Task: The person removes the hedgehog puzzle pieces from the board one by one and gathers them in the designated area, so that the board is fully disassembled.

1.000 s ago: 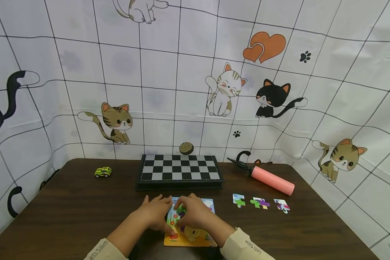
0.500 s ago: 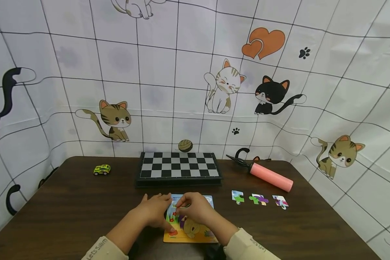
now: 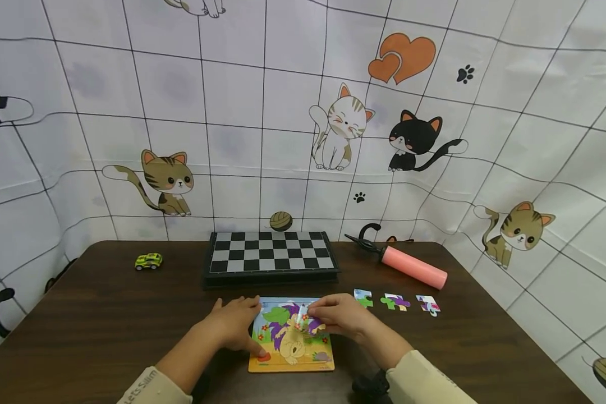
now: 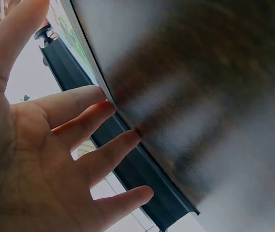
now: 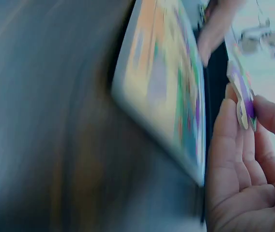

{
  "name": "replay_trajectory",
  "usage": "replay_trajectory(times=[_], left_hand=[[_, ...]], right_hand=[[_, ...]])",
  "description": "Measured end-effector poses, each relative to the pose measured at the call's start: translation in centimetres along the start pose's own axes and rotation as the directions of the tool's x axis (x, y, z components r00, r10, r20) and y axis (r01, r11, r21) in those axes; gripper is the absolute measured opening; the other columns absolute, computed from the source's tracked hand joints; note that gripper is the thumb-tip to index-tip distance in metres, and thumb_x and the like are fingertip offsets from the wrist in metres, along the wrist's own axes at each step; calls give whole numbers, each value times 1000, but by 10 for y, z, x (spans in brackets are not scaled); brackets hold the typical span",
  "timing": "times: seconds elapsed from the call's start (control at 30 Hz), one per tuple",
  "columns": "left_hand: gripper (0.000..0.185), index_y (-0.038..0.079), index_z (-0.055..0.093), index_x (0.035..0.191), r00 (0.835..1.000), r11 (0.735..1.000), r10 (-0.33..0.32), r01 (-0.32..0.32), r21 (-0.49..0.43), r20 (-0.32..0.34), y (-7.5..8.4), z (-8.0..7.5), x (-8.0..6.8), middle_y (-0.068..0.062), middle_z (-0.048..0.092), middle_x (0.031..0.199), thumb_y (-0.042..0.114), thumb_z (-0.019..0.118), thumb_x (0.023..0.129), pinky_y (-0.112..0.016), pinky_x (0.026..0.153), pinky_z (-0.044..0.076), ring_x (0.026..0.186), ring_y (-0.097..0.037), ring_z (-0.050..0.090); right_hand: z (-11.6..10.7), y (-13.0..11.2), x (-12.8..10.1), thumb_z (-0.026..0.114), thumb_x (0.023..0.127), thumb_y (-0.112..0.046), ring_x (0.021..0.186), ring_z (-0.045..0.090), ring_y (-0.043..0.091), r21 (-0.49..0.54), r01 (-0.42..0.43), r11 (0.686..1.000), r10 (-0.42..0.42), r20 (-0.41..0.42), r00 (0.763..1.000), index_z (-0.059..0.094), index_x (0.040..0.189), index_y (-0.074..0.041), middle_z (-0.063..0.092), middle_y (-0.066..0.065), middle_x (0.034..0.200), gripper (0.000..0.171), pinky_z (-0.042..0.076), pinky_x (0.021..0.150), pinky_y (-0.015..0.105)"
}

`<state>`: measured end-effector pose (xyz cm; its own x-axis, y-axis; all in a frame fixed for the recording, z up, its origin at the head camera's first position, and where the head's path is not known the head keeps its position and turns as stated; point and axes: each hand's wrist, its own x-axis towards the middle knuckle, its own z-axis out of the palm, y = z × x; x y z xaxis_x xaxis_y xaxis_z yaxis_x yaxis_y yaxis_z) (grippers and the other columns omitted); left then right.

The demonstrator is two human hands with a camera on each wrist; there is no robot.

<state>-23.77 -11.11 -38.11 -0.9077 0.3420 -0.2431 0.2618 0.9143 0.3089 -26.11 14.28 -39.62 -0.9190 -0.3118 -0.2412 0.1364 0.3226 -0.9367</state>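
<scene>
Puzzle piece, a small purple-and-white cardboard one (image 5: 244, 104), is pinched between the thumb and fingers of the right hand (image 3: 340, 315), lifted just above the colourful picture puzzle board (image 3: 290, 359) near the table's front edge. The left hand (image 3: 234, 325) lies flat with straight fingers on the board's left side, gripping nothing. I'd judge the pinch is light, so the piece could slip or go in skewed if pressed before its tabs line up. Three loose cardboard pieces (image 3: 395, 302) wait to the right. Beyond sit a folded black-and-silver chessboard (image 3: 270, 261), a pink cylinder pump (image 3: 413, 267) and a green toy car (image 3: 148, 261).
</scene>
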Motion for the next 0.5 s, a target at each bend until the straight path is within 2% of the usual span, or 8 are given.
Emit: replay_trajectory(times=[0.1, 0.27, 0.4, 0.5], left_hand=[[94, 2, 51, 143, 1000, 1000, 0, 0, -2, 2, -1, -1, 1, -17, 40, 153, 51, 86, 70, -73, 110, 13, 141, -43, 32], [95, 1, 52, 142, 1000, 1000, 3, -3, -7, 3, -3, -1, 3, -18, 40, 153, 52, 86, 69, -72, 110, 16, 141, -44, 32], [95, 1, 52, 142, 1000, 1000, 14, -14, -12, 12, -2, 1, 6, -19, 40, 153, 52, 86, 69, -72, 109, 17, 141, -45, 32], [95, 1, 51, 143, 1000, 1000, 10, -10, -7, 22, -2, 0, 7, -19, 40, 153, 52, 86, 70, -72, 110, 17, 141, -45, 32]], right_hand=[[-28, 8, -8, 67, 96, -18, 82, 65, 13, -44, -55, 998, 53, -37, 998, 71, 112, 3, 73, 9, 104, 27, 59, 73, 31], [-68, 23, -19, 66, 96, -20, 80, 60, 14, -138, -112, 984, 101, -84, 991, 72, 111, 2, 71, 6, 101, 27, 59, 71, 30], [-89, 33, -25, 67, 96, -22, 74, 58, 13, -166, -141, 976, 121, -123, 985, 72, 109, 2, 68, 2, 90, 28, 59, 68, 28], [-94, 36, -26, 67, 96, -23, 70, 57, 12, -181, -135, 974, 110, -141, 984, 73, 108, 1, 66, 1, 84, 28, 59, 66, 27]])
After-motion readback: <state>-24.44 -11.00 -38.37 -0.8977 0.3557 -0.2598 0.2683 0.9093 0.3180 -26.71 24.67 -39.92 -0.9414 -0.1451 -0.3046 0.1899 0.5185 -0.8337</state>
